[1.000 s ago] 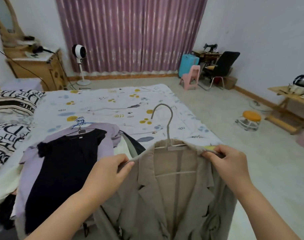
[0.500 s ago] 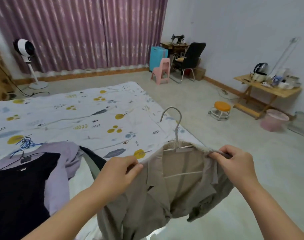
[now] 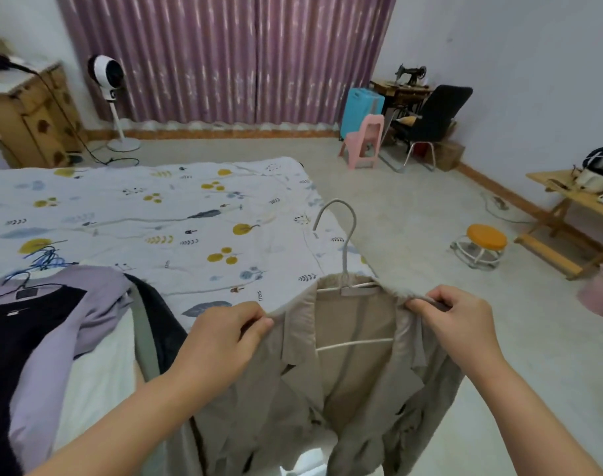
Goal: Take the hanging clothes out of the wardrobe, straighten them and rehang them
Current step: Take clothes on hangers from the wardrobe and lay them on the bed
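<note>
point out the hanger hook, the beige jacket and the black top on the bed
hanger hook [image 3: 344, 214], head view, on the top of the metal curve
beige jacket [image 3: 293, 400], head view, on the front panel below the left lapel
black top [image 3: 14, 341], head view, on the chest area

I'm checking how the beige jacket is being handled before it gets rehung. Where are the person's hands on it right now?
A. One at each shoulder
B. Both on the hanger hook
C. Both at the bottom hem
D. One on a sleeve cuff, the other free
A: the left hand and the right hand each pinch a shoulder of the beige jacket, while the hanger hook stands free above the collar.
</note>
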The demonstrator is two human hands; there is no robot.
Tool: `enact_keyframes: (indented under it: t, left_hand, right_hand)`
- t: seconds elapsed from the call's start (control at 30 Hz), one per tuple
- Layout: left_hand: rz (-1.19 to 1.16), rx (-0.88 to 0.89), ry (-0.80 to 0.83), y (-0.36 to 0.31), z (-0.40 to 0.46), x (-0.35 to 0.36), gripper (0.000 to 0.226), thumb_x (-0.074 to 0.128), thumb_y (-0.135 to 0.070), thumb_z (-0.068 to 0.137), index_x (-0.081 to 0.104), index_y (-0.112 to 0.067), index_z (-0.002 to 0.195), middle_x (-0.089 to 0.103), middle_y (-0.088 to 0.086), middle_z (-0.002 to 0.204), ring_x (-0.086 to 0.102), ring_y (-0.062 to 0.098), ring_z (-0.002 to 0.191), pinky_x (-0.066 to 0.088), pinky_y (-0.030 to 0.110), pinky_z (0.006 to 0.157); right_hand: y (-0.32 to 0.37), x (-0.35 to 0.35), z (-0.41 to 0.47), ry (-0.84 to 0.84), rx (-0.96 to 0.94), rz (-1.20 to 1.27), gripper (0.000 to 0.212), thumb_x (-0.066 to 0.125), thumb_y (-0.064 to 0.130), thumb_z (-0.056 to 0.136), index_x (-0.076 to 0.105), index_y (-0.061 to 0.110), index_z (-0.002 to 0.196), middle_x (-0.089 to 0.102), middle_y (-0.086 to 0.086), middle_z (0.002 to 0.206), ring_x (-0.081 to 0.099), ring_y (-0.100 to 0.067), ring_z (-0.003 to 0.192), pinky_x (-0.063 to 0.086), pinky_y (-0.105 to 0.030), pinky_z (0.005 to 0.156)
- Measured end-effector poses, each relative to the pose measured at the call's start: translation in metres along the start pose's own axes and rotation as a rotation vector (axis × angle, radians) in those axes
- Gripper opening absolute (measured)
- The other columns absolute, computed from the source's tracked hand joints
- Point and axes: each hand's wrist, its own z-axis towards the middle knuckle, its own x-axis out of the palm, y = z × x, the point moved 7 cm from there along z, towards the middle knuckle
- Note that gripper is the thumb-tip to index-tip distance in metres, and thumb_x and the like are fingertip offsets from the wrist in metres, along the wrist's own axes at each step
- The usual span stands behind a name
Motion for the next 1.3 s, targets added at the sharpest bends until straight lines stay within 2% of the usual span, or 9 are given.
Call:
enact_keyframes:
  t: [0.2,0.43,0.5,0.63,0.73,0.8,0.87,1.0,1.3]
  left_hand:
    - [-0.004,-0.087,-0.153,0.03,0.031,-0.007,0.023,0.047,-0.039,0.079,0.054,-0.025,0.062,0.051,-0.006,0.049,0.051,0.007,0.06,0.033,0.016,0.051]
    - [0.048,-0.172,-0.267,0.104,0.107,-0.018,0.019,0.05,-0.034,0.08,0.052,-0.026,0.063,0.054,-0.008,0.051,0.051,0.013,0.063,0.034,0.019,0.052]
    - [0.05,-0.195,-0.297,0.134,0.137,-0.018,0.02,0.058,-0.029,0.084,0.058,-0.021,0.066,0.054,-0.012,0.054,0.048,0.01,0.052,0.035,0.018,0.054]
    - [0.029,-0.275,-0.279,0.207,0.198,-0.007,0.014,0.062,-0.01,0.087,0.065,-0.012,0.073,0.057,-0.012,0.059,0.051,0.007,0.057,0.034,0.011,0.056]
    - [0.004,-0.277,-0.264,0.264,0.24,0.008,0.015,0.057,-0.018,0.086,0.064,-0.016,0.073,0.062,-0.003,0.063,0.051,0.012,0.066,0.034,0.014,0.058]
    - [0.016,-0.306,-0.247,0.303,0.265,0.022,0.019,0.053,-0.02,0.084,0.066,-0.009,0.075,0.066,0.003,0.069,0.051,0.009,0.067,0.031,0.016,0.059]
    - [0.032,-0.357,-0.217,0.342,0.287,0.042,0.015,0.058,-0.012,0.088,0.067,-0.004,0.077,0.067,0.006,0.071,0.052,0.011,0.065,0.029,0.018,0.059]
    - [0.024,-0.458,-0.153,0.419,0.318,0.087,0.013,0.057,-0.004,0.089,0.066,-0.002,0.08,0.068,0.011,0.075,0.056,0.022,0.07,0.029,0.021,0.06]
    - [0.061,-0.705,0.025,0.563,0.334,0.189,0.015,0.054,-0.012,0.091,0.065,-0.004,0.084,0.068,0.014,0.087,0.059,0.031,0.087,0.033,0.028,0.066]
  right_hand:
    - [0.014,0.041,0.057,0.107,-0.046,0.023,0.028,0.077,0.021,0.072,0.06,0.003,0.059,0.06,-0.012,0.059,0.046,-0.016,0.056,0.033,-0.025,0.054]
    - [0.031,0.128,0.138,0.179,-0.03,-0.008,0.034,0.075,0.026,0.075,0.058,-0.001,0.064,0.053,-0.007,0.056,0.045,-0.018,0.057,0.031,-0.03,0.054]
    - [0.035,0.161,0.165,0.197,-0.036,-0.03,0.034,0.073,0.029,0.077,0.059,0.0,0.068,0.058,-0.011,0.062,0.05,-0.023,0.063,0.032,-0.032,0.057]
    - [0.033,0.239,0.223,0.24,-0.054,-0.143,0.027,0.065,0.036,0.084,0.06,0.012,0.074,0.057,0.002,0.066,0.056,-0.026,0.079,0.04,-0.035,0.071]
    - [0.022,0.305,0.262,0.229,-0.096,-0.272,0.024,0.058,0.033,0.089,0.064,0.014,0.104,0.065,-0.006,0.099,0.052,-0.03,0.107,0.04,-0.04,0.089]
    - [0.003,0.352,0.277,0.276,-0.037,-0.362,0.047,0.051,0.032,0.094,0.044,0.012,0.136,0.044,-0.014,0.141,0.034,-0.03,0.133,0.029,-0.041,0.108]
    - [-0.021,0.396,0.282,0.342,0.057,-0.442,0.061,0.043,0.032,0.097,0.018,0.012,0.149,0.013,-0.014,0.156,0.013,-0.028,0.144,0.016,-0.039,0.116]
    - [-0.075,0.483,0.267,0.553,0.139,-0.522,0.069,0.038,0.035,0.098,-0.002,0.015,0.15,-0.004,-0.012,0.158,-0.001,-0.027,0.146,0.016,-0.046,0.116]
    - [-0.167,0.599,0.244,0.875,0.16,-0.641,0.069,0.032,0.044,0.098,-0.007,0.021,0.15,-0.011,0.0,0.159,-0.007,-0.024,0.146,0.009,-0.049,0.117]
